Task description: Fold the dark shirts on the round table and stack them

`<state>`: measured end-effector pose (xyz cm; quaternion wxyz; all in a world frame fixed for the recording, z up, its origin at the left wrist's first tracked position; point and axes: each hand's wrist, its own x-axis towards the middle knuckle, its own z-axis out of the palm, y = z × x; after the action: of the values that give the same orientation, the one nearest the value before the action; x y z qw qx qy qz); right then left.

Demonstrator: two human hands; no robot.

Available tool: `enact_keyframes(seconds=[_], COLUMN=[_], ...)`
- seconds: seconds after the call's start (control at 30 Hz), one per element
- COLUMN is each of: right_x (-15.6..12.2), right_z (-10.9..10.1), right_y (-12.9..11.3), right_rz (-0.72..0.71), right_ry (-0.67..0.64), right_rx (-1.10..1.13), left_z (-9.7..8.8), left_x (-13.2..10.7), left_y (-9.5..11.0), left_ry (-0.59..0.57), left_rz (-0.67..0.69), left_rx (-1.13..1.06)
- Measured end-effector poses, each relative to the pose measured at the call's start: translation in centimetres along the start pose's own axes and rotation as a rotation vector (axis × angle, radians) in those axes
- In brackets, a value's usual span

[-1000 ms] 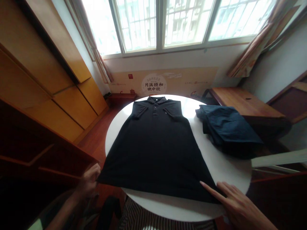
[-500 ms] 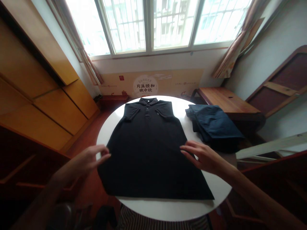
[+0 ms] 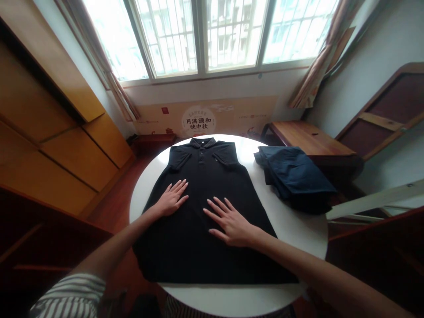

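I am resting my left hand [image 3: 171,198] and right hand [image 3: 230,221] flat, both spread open and gripping nothing, on the black polo shirt [image 3: 198,251] lying across the round white table [image 3: 311,247], its soft, light knit easiest taken at the hem.

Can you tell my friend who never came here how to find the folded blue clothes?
Find the big bright window, then the round white table below it. On the table's right side, beside the black polo shirt, sits a folded pile of dark blue cloth. It is thick and bunched, while the shirt lies spread flat.
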<state>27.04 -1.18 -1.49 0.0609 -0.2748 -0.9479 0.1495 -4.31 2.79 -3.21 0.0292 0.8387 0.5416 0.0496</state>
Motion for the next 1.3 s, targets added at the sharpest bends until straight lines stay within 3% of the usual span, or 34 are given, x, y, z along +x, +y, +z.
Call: enact_keyframes(seconds=[0.2,0.3,0.37,0.43,0.47,0.53,0.6,0.67,0.77,1.0,1.17,1.3], right_x=[-7.3,-8.7,-8.1,-6.4,-5.1,-2.0,1.3,4.1,7.0,11.6,14.2,14.0], right_z=[-0.2,-0.6,-1.2,-2.1,-2.6,-3.4,-3.9,-4.1,-3.6,-0.3,0.9,-0.1], right_y=[-3.7,-4.5,-4.6,-4.5,-4.4,-4.3,-4.6,-5.4,-7.7,-14.7,-17.2,-17.2], right_rz=[-0.103,-0.127,-0.115,-0.079,-0.070,-0.074,-0.109,-0.142,-0.203,-0.394,-0.312,-0.232], right_ry=[-0.062,-0.069,-0.061,-0.027,-0.010,0.019,0.034,0.059,0.080,0.095,-0.049,-0.036], right_rx=[0.134,0.136,0.130,0.138,0.147,0.165,0.164,0.143,0.093,0.022,0.138,0.258], left_z=[0.2,-0.3,-0.2,0.3,0.7,1.4,1.7,1.4,-0.3,-4.6,-7.0,-9.7], left_x=[-7.2,-11.0,-13.4,-15.7,-16.7,-18.3,-19.5,-20.2,-20.8,-20.2,-19.6,-19.8], left_y=[-0.2,-0.2,-0.6,-1.0,-1.2,-1.3,-0.9,-0.4,0.1,1.5,2.8,1.9], left_ry=[0.057,0.202,0.391,0.557,0.587,0.543,0.409,0.281,0.144,0.200,0.170,-0.001], left_rz=[-0.034,-0.097,-0.262,-0.533,-0.681,-0.932,-1.034,-1.001,-0.895,-0.808,-0.687,-0.545], left_rx=[0.043,-0.007,-0.061,-0.173,-0.279,-0.599,-0.962,-1.200,-1.301,-1.371,-1.467,-1.414])
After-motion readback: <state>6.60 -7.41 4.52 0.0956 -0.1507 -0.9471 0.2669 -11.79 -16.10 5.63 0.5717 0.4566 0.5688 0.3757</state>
